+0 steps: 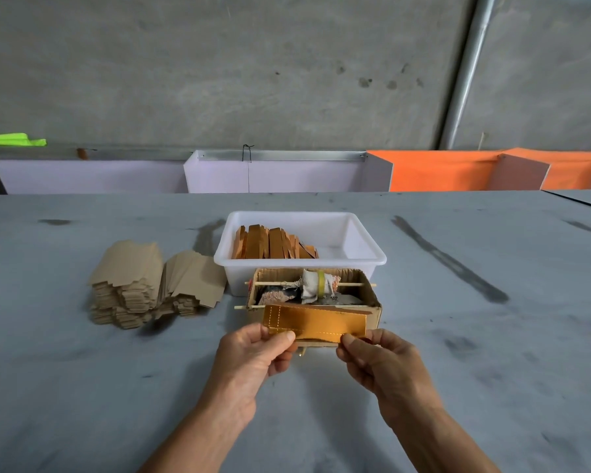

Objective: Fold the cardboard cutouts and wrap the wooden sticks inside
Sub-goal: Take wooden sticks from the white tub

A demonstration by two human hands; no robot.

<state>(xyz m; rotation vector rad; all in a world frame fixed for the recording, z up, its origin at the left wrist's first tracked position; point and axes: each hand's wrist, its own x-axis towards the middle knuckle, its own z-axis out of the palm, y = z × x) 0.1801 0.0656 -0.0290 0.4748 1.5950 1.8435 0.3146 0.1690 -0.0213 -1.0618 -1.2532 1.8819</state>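
Both my hands hold a flat golden-orange cardboard cutout (316, 323) with dotted crease lines, just in front of a small cardboard box (372, 297). My left hand (253, 356) pinches its lower left edge between thumb and fingers. The lower right edge is pinched by my right hand (376, 360). A white plastic tub (365, 254) behind the box holds several wrapped orange pieces (273, 245) standing on edge. Two piles of tan cardboard cutouts (144, 285) lie to the left on the grey table.
The small cardboard box has two thin wooden skewers (352, 284) pushed through its walls and cloth rolls (316, 285) inside. White and orange panels (440, 172) stand along the table's far edge against a concrete wall.
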